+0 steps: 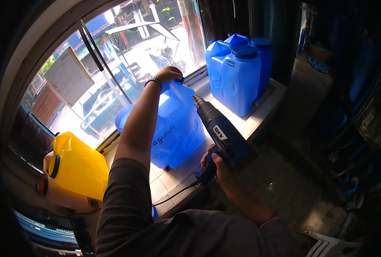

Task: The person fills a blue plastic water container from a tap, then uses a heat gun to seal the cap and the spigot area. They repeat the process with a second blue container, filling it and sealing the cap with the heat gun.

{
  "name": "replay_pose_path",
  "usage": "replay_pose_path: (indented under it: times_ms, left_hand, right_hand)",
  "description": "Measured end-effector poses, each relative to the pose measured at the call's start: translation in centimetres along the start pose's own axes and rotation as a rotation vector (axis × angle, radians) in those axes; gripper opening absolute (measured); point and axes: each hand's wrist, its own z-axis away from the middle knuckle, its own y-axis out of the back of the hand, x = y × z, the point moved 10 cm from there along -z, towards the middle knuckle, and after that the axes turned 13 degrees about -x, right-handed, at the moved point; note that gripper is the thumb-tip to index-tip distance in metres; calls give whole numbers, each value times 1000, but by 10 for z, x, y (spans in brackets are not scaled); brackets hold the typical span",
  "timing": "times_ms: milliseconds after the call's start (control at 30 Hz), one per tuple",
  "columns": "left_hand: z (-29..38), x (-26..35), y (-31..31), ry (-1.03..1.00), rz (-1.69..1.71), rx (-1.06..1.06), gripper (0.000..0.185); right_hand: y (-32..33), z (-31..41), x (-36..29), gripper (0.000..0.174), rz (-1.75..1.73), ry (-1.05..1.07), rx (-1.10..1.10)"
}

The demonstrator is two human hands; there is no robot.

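Observation:
My right hand [221, 168] grips the handle of a dark blue DIY heat gun [224, 135]. The gun's metal nozzle [198, 100] points up and left, close to the upper side of a translucent blue water container [177, 128]. With a metal-band watch [154, 82] at the wrist, my left hand [170, 74] holds the container's top by a small dark blue cap [179, 79]. The container is tilted on the tiled ledge [160, 183], and handwriting marks its side. My left forearm hides part of it; its wide threaded mouth [123, 118] faces the window.
More blue containers [233, 80] stand on the ledge at the right. A yellow container [77, 167] sits at the left beside a pale one [66, 196]. The gun's cord [176, 194] crosses the ledge edge. Behind is a glass window [139, 57]; a white plastic chair [325, 244] is lower right.

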Motion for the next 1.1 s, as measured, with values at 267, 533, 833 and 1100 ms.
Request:
replay_pose_path:
  times_ms: [267,533,833,1100]
  left_hand:
    - [-4,-1,0,103,-273,41,64]
    - [27,16,-23,220,255,-16,93]
    - [34,33,2,95,-21,-42,104]
    - [24,27,11,149,-97,-36,101]
  right_hand:
    - [-3,2,-4,25,15,6,-9]
    - [-4,4,-6,26,13,7,7]
    - [-8,4,-9,27,8,27,-2]
    - [-13,3,-11,31,24,13,-64]
